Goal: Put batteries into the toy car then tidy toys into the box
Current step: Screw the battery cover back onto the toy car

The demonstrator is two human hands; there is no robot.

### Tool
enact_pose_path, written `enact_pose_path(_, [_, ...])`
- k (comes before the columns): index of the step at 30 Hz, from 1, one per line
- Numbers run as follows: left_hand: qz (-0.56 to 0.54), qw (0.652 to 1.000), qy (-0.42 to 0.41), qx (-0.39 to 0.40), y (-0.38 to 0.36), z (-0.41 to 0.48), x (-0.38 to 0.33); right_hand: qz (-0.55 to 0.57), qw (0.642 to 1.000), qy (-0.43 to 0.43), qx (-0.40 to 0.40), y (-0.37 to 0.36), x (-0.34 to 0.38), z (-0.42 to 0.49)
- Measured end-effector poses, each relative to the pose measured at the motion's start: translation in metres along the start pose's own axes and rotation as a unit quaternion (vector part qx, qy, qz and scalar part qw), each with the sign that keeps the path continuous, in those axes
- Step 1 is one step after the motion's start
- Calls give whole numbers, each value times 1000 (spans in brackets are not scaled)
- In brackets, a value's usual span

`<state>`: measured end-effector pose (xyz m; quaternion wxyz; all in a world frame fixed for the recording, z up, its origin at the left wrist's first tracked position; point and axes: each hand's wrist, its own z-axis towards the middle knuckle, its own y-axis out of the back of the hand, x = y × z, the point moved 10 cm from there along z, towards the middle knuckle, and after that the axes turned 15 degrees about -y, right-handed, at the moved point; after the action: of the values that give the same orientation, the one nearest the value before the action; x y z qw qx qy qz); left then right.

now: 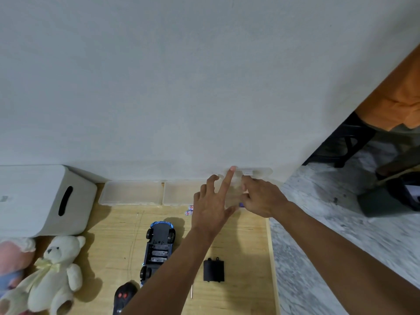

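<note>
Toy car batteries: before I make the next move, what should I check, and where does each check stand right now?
1. The toy car lies underside up, battery bay exposed: ok.
2. The battery cover is off and lies apart from the car: ok.
3. Bay already filled: cannot tell, the slots are too blurred.
4. The loose batteries are in view, right beside the left hand: ok.
5. Hands free to pick up a battery: not ok. The left hand, with spread fingers, and the right hand are both at the clear case by the wall.
</note>
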<state>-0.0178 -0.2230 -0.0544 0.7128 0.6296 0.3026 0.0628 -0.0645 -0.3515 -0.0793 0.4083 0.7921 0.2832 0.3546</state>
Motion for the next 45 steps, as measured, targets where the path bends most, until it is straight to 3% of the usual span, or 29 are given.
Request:
enact_pose_path(7, [5, 1000, -2, -4, -1, -1, -1, 15, 996, -7, 89, -2, -1, 5])
enact_pose_path(23, [5, 1000, -3, 1, -3, -1, -2, 12, 1000, 3, 28, 1, 4, 9])
enact_pose_path(30, [32, 999, -6, 12, -1, -1, -5, -7, 996, 72, 46, -3, 19, -3])
enact_pose_path(33, [62, 998, -3, 23, 1, -2, -6, 6, 996, 75, -41, 12, 16, -21])
enact_pose_path(36, [72, 997, -5, 30, 2, -2, -9, 27, 964, 81, -253, 46, 2, -59])
enact_pose_path(38, [75, 997, -5, 35, 2, -2, -10, 7, 938, 73, -340, 60, -5, -77])
enact_pose_path(45, [133, 990, 11, 49, 2, -4, -17, -64, 949, 35, -306, 66, -7, -70])
